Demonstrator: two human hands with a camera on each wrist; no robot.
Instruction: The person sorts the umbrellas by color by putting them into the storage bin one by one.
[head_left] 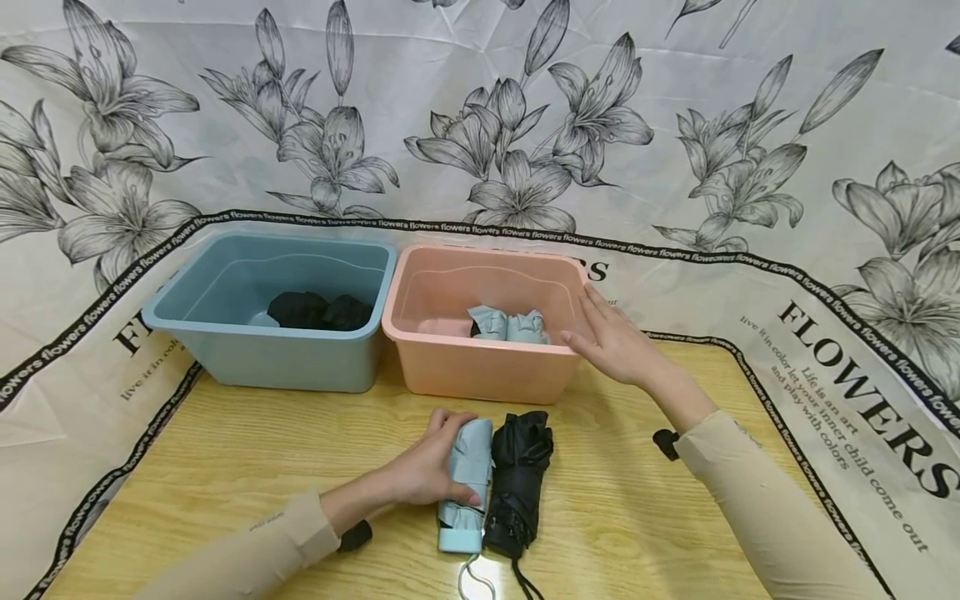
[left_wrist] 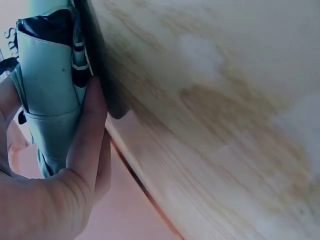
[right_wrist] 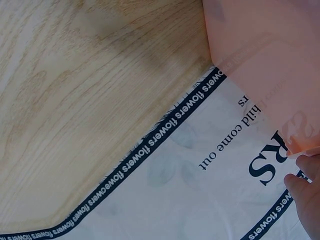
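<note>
Aqua umbrella (head_left: 472, 457), black umbrella (head_left: 517, 479); blue bin (head_left: 292, 358), pink bin (head_left: 487, 371); black-flowered white cloth (head_left: 420, 50).

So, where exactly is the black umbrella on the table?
In the head view, the black umbrella lies below the centre, immediately right of the light-blue umbrella and in front of the pink bin.

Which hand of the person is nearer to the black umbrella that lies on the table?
The left hand. It grips the light blue umbrella, directly beside the black umbrella. The right hand is farther off, at the right end of the pink bin.
</note>
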